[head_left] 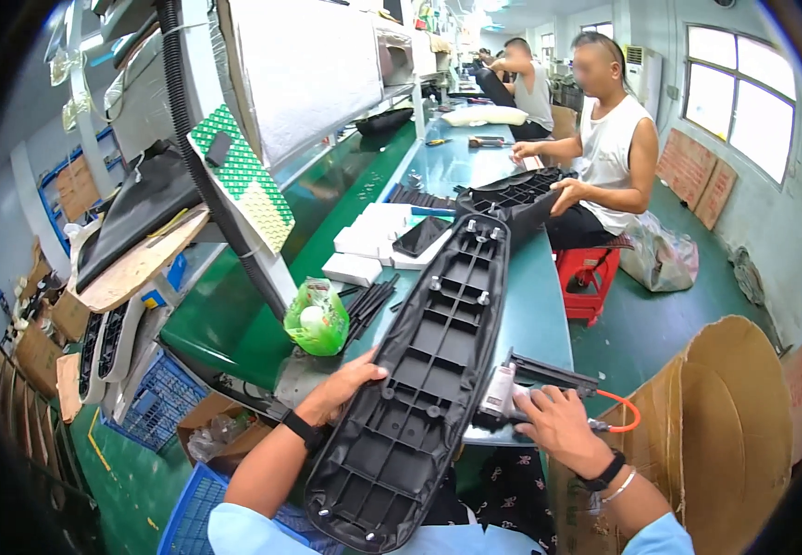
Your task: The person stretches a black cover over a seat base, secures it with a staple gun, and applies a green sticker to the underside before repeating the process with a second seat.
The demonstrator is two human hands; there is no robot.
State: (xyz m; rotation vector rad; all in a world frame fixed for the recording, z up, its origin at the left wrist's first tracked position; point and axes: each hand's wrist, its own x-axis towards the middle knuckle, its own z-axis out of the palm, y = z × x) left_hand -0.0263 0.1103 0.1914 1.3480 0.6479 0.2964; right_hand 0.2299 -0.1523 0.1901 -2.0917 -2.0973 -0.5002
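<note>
A long black vehicle seat [419, 370] lies across my lap and the table edge, its ribbed plastic underside facing up. Black cover material is folded around its rim, and several metal studs stand out of the base. My left hand [353, 387] grips the seat's left edge, thumb on top, other fingers partly hidden beneath. To the right of the seat, my right hand [558, 425] is closed around a pneumatic staple gun [497, 390] with an orange air hose. The gun rests at the table's near right corner.
White boxes [364, 242], a phone [421, 236], black strips [370, 310] and a green bag [317, 317] lie left of the seat. Across the table, a co-worker holds another black seat [512, 194]. A large cardboard box [734, 416] stands right; a blue crate [155, 398] stands left.
</note>
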